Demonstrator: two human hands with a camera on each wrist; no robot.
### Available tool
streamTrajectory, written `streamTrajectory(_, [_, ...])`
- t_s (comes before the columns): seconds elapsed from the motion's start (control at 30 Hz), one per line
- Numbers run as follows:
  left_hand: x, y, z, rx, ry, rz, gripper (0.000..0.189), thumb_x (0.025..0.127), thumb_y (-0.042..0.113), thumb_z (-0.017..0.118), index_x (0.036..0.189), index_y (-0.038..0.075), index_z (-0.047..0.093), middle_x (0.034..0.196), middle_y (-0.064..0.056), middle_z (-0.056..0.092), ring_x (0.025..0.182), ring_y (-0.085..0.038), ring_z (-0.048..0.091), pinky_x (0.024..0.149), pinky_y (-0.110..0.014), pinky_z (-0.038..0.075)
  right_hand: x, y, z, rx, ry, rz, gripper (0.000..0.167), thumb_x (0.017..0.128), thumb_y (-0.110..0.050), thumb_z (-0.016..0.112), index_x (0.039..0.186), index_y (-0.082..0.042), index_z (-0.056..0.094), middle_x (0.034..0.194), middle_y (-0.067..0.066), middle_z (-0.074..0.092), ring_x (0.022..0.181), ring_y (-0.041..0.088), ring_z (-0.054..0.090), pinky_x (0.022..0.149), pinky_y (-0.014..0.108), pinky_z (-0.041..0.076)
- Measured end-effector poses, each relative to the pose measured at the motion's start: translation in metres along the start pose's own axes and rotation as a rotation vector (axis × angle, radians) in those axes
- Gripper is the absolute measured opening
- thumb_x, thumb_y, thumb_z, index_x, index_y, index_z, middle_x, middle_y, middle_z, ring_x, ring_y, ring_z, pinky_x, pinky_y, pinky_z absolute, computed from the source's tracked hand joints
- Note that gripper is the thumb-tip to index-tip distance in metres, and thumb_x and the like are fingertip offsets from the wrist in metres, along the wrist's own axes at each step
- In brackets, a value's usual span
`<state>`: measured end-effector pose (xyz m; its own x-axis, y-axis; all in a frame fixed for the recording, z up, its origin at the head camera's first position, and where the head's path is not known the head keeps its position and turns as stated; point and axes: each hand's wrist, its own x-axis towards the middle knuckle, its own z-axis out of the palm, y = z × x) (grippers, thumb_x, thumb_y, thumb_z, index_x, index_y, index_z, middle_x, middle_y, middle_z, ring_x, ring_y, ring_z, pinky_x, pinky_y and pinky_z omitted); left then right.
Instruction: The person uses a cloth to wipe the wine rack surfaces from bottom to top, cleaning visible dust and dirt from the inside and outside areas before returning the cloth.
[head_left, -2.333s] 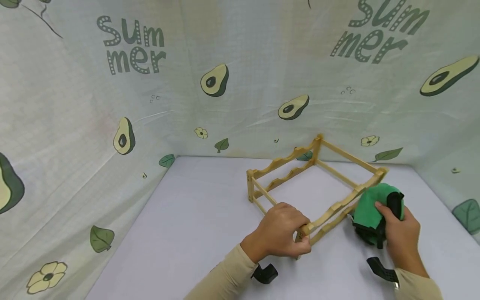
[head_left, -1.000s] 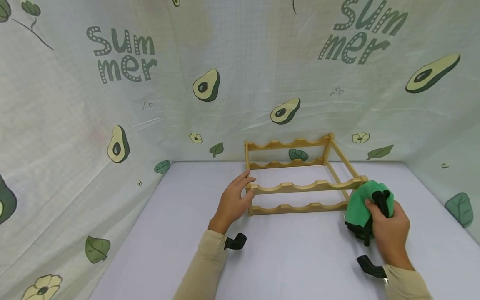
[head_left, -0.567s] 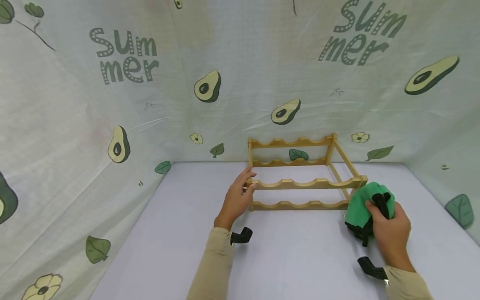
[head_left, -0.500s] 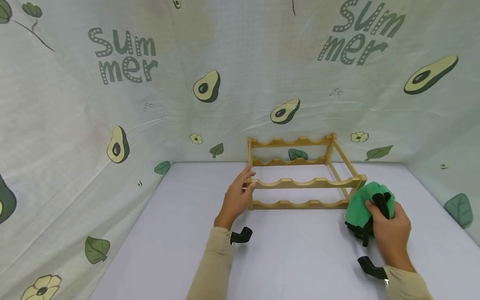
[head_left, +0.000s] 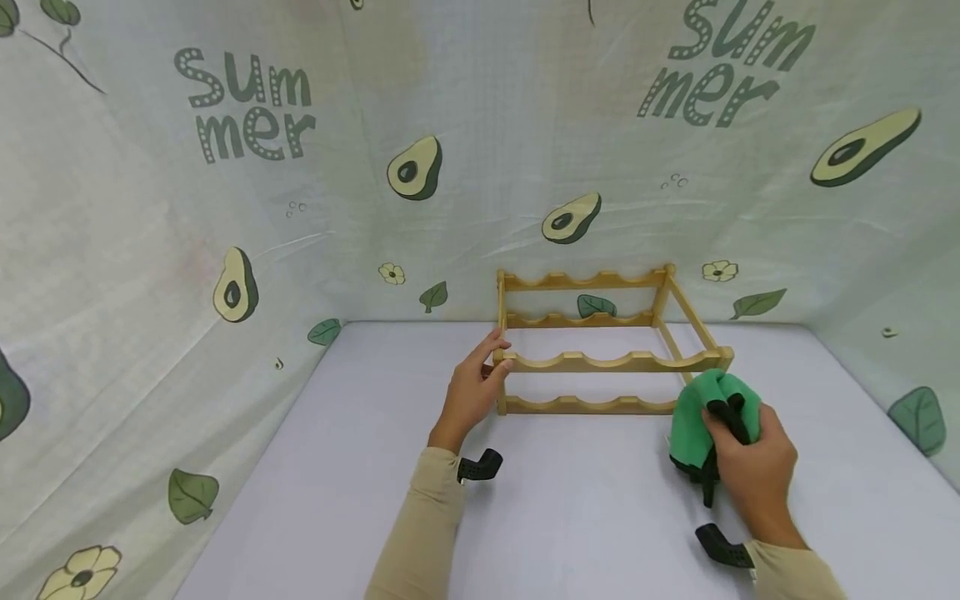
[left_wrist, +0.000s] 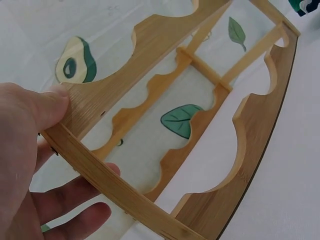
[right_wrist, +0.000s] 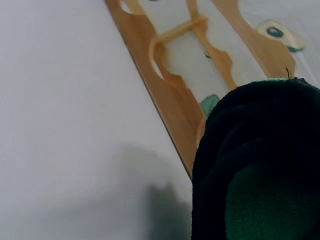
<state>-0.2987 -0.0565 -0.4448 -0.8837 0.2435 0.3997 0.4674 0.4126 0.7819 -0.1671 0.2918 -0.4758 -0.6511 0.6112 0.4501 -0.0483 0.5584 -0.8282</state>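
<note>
A wooden wine rack [head_left: 592, 362] with scalloped rails stands toward the back of the table, its long side facing me. At its front left corner is my left hand [head_left: 467, 398]. In the left wrist view, that hand's thumb [left_wrist: 50, 106] presses the upper rail while the fingers curl behind the end bar, pinching the corner. My right hand [head_left: 753, 471] grips a bunched green cloth [head_left: 693, 421] with black edging, just in front of the rack's right corner. The cloth [right_wrist: 270, 200] covers much of the right wrist view and hides that hand; whether it touches the rack I cannot tell.
A white-covered table [head_left: 585, 517] carries the rack. Behind and beside it hangs a pale curtain [head_left: 480, 100] printed with avocados, leaves and lettering. The rack's rear is close to the curtain. Black wrist mounts [head_left: 482, 465] stick out at both wrists.
The rack has turned from a diagonal to face me squarely. My left hand has shifted left and regripped at the left corner. My right hand has moved the cloth slightly left and nearer.
</note>
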Motion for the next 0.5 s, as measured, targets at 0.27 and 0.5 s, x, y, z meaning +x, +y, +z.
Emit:
streamTrajectory(0.27, [0.003,-0.001,-0.003,0.004,-0.033,0.018,0.031,0.104,0.037,0.056,0.132,0.025,0.060,0.159,0.004,0.036,0.096,-0.017,0.068,0.078,-0.034,0.055,-0.010,-0.012,0.022,-0.069,-0.226,-0.317,0.040,0.074,-0.001,0.081,0.112,-0.001,0.068,0.106,0.015,0.068,0.098,0.020,0.059,0.083,0.023,0.041])
streamTrajectory(0.5, [0.004,-0.004,-0.002,0.029,-0.038,0.003,0.031,0.104,0.040,0.055,0.133,0.028,0.058,0.160,0.012,0.034,0.097,-0.018,0.067,0.077,-0.034,0.054,-0.012,-0.030,0.052,-0.215,-0.429,-0.674,0.049,0.068,-0.001,0.072,0.116,-0.011,0.073,0.102,0.006,0.066,0.087,0.025,0.061,0.072,0.049,0.050])
